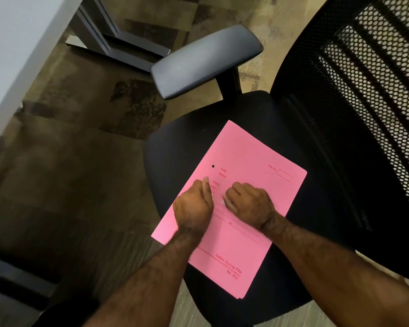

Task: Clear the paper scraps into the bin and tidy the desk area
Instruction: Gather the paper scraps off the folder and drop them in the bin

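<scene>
Left hand [194, 206] curled into a loose fist on the pink folder [250, 166], thumb tip pressed on the cover; a bit of white shows at its inner edge, possibly a paper scrap, too small to confirm. Right hand [248, 204] also curled, knuckles up, just beside the left, something small and white peeking under the fingers; cannot tell for sure what it grips. Hands close together, not touching.

Folder lies flat on the black seat [175, 149], skewed, its near-left corner overhanging the seat's left edge, its near corner close to the front edge. Far and right sides of the folder sit well inside the seat. Mesh backrest [364, 90] rises to the right, close to the folder's right edge. Armrest [206, 60] stands beyond the folder, apart from it. Open carpet floor [69, 149] to the left. White desk edge [12, 55] at upper left, desk legs [118, 43] behind. No bin in view.
</scene>
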